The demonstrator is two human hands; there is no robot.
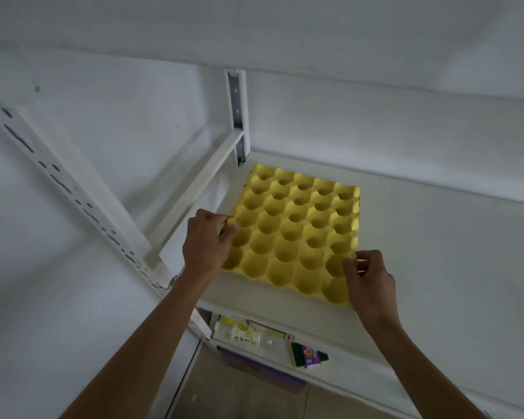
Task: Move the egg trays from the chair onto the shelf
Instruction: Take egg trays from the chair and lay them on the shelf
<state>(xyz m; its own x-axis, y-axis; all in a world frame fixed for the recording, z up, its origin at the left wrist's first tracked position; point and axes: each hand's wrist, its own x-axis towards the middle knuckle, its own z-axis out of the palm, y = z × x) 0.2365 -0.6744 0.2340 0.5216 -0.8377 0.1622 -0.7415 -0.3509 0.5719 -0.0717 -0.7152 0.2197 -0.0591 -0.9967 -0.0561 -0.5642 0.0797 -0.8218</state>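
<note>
the yellow egg tray (294, 234) lies flat on the shelf (436, 252), pinched between both hands, left hand (208, 240) fingers closed on its left edge, right hand (368, 279) fingers closed on its near right corner, its length running away from the fingertips toward the wall.

Two bare forearms, sleeveless, left hand (208, 241) and right hand (371, 285) ungloved.

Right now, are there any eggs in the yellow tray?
No, every cup of the yellow tray on the shelf is empty.
</note>
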